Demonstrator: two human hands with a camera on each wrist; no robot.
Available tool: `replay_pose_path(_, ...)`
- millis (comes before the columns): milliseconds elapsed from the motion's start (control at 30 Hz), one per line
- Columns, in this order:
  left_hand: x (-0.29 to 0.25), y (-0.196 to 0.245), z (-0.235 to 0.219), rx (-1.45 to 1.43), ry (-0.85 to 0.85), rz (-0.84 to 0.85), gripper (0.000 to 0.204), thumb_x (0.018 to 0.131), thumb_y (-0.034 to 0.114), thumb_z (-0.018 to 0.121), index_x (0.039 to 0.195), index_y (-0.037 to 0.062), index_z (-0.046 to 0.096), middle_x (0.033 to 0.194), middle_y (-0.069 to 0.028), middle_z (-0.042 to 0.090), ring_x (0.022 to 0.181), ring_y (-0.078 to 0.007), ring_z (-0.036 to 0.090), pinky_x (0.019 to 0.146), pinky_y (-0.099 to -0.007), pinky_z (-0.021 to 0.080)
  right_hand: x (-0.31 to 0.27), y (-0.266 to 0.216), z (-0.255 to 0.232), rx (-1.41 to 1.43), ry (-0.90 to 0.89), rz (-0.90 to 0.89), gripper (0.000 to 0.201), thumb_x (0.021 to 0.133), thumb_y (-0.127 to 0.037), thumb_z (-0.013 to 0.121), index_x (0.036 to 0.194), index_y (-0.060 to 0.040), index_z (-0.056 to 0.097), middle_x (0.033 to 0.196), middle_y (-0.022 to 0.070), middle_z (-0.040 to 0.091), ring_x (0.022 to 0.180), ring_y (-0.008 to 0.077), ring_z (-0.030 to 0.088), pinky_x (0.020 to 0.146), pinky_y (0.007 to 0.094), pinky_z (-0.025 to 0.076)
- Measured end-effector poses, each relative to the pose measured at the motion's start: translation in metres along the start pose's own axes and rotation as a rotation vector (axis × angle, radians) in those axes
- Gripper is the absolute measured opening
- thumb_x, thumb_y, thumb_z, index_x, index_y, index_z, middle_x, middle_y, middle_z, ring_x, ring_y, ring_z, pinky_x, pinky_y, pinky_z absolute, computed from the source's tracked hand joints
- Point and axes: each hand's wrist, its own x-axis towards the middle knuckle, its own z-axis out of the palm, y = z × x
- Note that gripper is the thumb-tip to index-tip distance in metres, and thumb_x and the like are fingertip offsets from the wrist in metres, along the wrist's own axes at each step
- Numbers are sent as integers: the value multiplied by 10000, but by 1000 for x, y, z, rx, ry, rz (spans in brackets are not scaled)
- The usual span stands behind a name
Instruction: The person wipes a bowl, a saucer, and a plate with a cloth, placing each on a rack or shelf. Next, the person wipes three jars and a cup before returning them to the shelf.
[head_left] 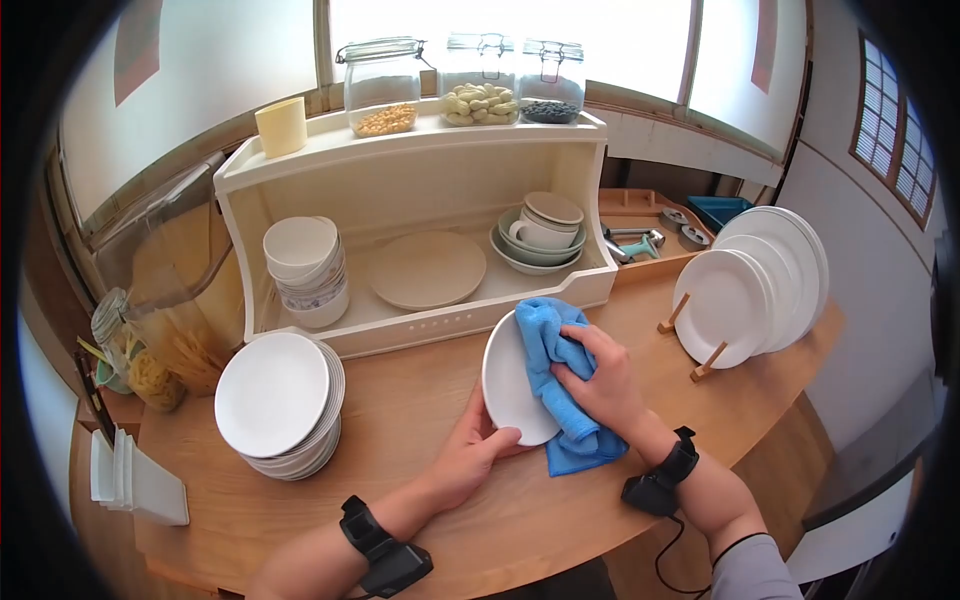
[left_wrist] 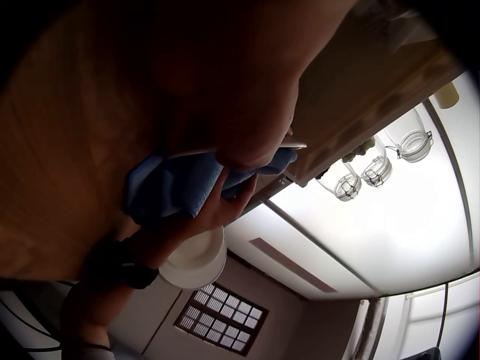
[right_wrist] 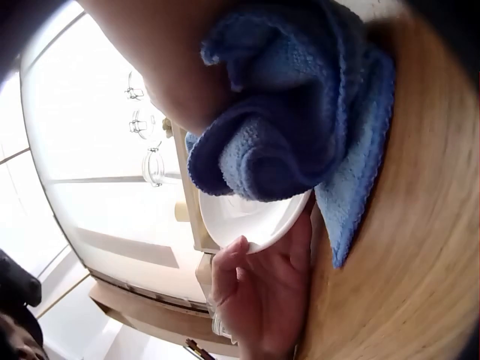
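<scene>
A white plate (head_left: 508, 385) is held tilted above the table by the left hand (head_left: 474, 447), thumb over its rim and fingers beneath. The right hand (head_left: 603, 378) grips a bunched blue cloth (head_left: 545, 345) and presses it on the plate's right side; a corner of the cloth hangs down. In the right wrist view the left hand (right_wrist: 262, 296) pinches the rim of the plate (right_wrist: 251, 221), and folds of the cloth (right_wrist: 262, 150) cover the rest. The left wrist view is dark, with the cloth (left_wrist: 180, 184) under the right hand (left_wrist: 217, 206).
A stack of white plates (head_left: 272, 395) stands on the left. On the right, several plates (head_left: 722, 305) stand upright in a wooden rack (head_left: 708, 362). Behind, a cream shelf (head_left: 430, 330) holds bowls (head_left: 302, 250), a large plate (head_left: 430, 270) and a cup (head_left: 540, 233), with glass jars (head_left: 480, 95) on top.
</scene>
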Motion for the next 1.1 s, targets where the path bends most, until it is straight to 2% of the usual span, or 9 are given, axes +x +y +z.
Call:
replay_pose_path(100,0,-1,-2,-14,-32,27,716,872,-39,453,1458,178,103,1412,-96,312,1265,-265,412,1021,-454,425,-1,-9,8,74,7,9,360,707,-33,691,1058,-20,611,973,164,619,909,348,600,782,379,485)
replay_pose_path(267,3,1,-13,-63,19,0,670,869,-30,471,1435,174,176,1341,-91,398,1182,-251,494,943,-432,490,-5,-20,5,193,-361,-183,301,655,13,644,950,-40,673,967,154,633,903,305,614,790,352,483)
replay_pose_path(400,0,8,-6,-85,79,4,632,854,-31,486,1405,158,242,1263,-82,470,1093,-239,556,880,-420,527,-3,-13,-2,130,-572,-122,246,622,-6,629,861,-42,676,892,122,643,858,279,616,771,332,484)
replay_pose_path(567,2,2,-11,-27,77,51,656,841,-29,491,1419,149,235,1296,-79,441,1133,-230,525,873,-396,533,1,7,-7,-179,-334,46,211,621,-20,641,830,-31,665,844,128,640,834,301,619,745,352,496)
replay_pose_path(633,4,-4,-11,133,-47,87,751,839,-50,451,1478,196,143,1381,-58,370,1166,-193,488,890,-346,522,5,11,-6,-206,-7,-14,244,637,-17,645,880,-28,663,888,154,634,863,324,616,756,367,500)
replay_pose_path(733,4,-4,-12,162,-94,53,776,845,-42,457,1488,208,103,1401,-61,338,1178,-201,474,882,-342,524,6,-7,0,-140,117,-129,302,656,-8,644,957,-25,654,974,176,616,921,343,602,792,370,495)
replay_pose_path(800,5,-4,-12,137,-64,49,744,843,-45,460,1475,194,151,1373,-67,372,1158,-208,493,873,-347,530,4,-16,5,-62,78,-143,343,666,5,639,1008,-26,643,1049,185,593,982,356,581,830,376,482)
replay_pose_path(1000,3,-5,-17,115,55,28,454,871,27,481,1306,101,374,1196,-111,539,1023,-266,606,817,-418,568,-6,-23,-7,114,-516,-297,264,666,-17,631,927,-39,663,990,147,612,958,307,585,804,369,480)
replay_pose_path(1100,3,-4,-13,-3,170,71,413,908,93,494,1310,107,398,1157,-86,550,995,-216,607,718,-378,597,-11,-5,-19,5,-435,-227,197,653,-39,632,846,-47,669,882,133,630,878,311,594,766,368,486)
